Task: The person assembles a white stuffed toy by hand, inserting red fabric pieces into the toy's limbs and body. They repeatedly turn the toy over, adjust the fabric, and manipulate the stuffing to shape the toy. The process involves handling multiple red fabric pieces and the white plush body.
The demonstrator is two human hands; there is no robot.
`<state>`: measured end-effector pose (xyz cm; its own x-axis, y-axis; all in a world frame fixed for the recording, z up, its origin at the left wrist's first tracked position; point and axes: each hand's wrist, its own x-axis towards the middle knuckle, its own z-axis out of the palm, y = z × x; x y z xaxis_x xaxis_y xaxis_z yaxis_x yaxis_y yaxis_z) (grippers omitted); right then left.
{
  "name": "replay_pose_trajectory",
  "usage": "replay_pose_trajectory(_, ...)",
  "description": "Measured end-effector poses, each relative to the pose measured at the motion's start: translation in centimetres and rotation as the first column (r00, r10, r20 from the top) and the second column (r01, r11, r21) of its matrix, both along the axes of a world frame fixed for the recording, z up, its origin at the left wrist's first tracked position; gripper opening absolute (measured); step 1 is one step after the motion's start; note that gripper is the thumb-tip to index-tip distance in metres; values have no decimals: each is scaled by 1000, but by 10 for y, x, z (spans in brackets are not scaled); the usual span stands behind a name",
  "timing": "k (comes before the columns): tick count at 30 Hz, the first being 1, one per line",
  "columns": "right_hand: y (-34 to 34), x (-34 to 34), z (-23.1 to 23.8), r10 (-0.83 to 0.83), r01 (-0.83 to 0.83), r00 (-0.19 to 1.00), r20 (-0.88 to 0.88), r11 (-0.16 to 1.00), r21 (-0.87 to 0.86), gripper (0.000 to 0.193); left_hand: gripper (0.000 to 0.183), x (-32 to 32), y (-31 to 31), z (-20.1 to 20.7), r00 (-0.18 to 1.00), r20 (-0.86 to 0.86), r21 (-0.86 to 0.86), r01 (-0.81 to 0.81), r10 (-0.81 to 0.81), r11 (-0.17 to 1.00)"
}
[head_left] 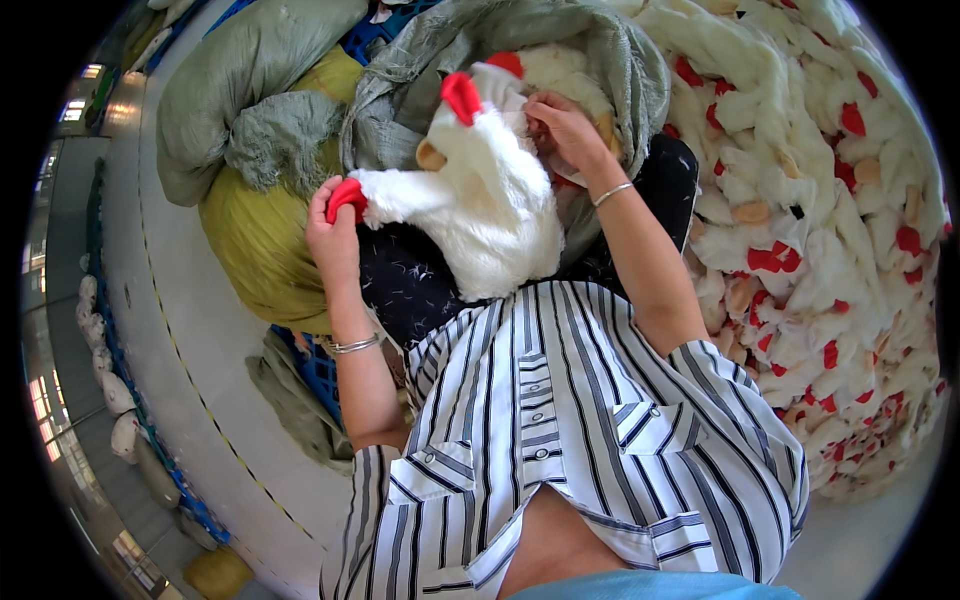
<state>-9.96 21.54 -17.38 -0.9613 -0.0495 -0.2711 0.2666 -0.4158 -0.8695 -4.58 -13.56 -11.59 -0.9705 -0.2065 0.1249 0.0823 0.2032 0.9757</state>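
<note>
An unstuffed white plush toy skin (500,205) with red tips and a tan patch lies across my lap. My left hand (332,232) pinches the red tip of one limb, stretching it out to the left. On the far right side, my right hand (568,132) has its fingers closed on the pale cloth edge of the same skin. Another red tip points upward between the hands. Just beyond sits a grey-green woven sack (640,85), its mouth wide, with more white plush pieces (560,75) inside. Part of the skin's far edge is hidden by my right fingers.
A large heap of similar white skins with red and tan parts (790,210) spreads along the right. At left stand a full grey-green sack (240,85) and a yellow-green sack (262,245). Pale floor (200,300) with a striped line runs farther left.
</note>
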Motion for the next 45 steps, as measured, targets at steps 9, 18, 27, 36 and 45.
replay_pose_trajectory(9,-26,19,43,-38,69,996,-81,901,429,33,14,21,44,28,966,-69,250,258,-249,933)
replay_pose_trajectory(18,-14,16,17,-172,66,978,120,794,605,32,21,17,9,41,939,-228,256,315,-259,914)
replay_pose_trajectory(27,54,34,77,-400,387,864,-307,916,-105,18,34,11,-27,35,983,-57,620,-101,173,778)
replay_pose_trajectory(36,72,71,119,-160,324,886,-436,885,335,16,24,13,-53,56,961,-131,470,275,-242,839)
replay_pose_trajectory(45,87,83,138,-259,381,902,-344,852,358,23,21,-8,-36,58,994,-50,587,-51,100,808)
